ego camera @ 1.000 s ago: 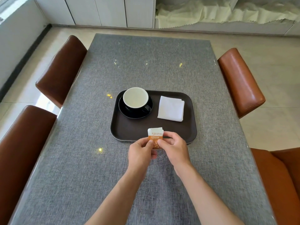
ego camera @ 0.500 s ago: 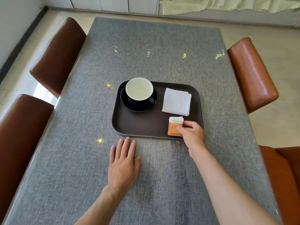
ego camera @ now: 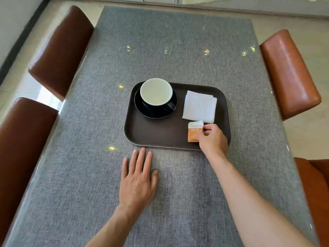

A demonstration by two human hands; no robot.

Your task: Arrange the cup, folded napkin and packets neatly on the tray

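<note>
A dark brown tray (ego camera: pixel 153 136) lies on the grey table. At its back left stands a black cup (ego camera: pixel 156 92) with a pale inside on a black saucer (ego camera: pixel 142 109). A folded white napkin (ego camera: pixel 200 106) lies at the tray's back right. Just in front of the napkin is an orange and white packet (ego camera: pixel 194 131), flat on the tray, with my right hand (ego camera: pixel 211 138) pinching its right edge. My left hand (ego camera: pixel 138 177) rests flat on the table in front of the tray, fingers spread, holding nothing.
Brown leather chairs stand on both sides: two on the left (ego camera: pixel 58 50) (ego camera: pixel 19 139), one at the right (ego camera: pixel 288 72) and another at the near right (ego camera: pixel 316 189). The grey table (ego camera: pixel 169 41) stretches beyond the tray.
Both hands held the packet in front of the tray a second ago. My right hand carried it onto the tray's front right; my left hand let go and settled flat on the table.
</note>
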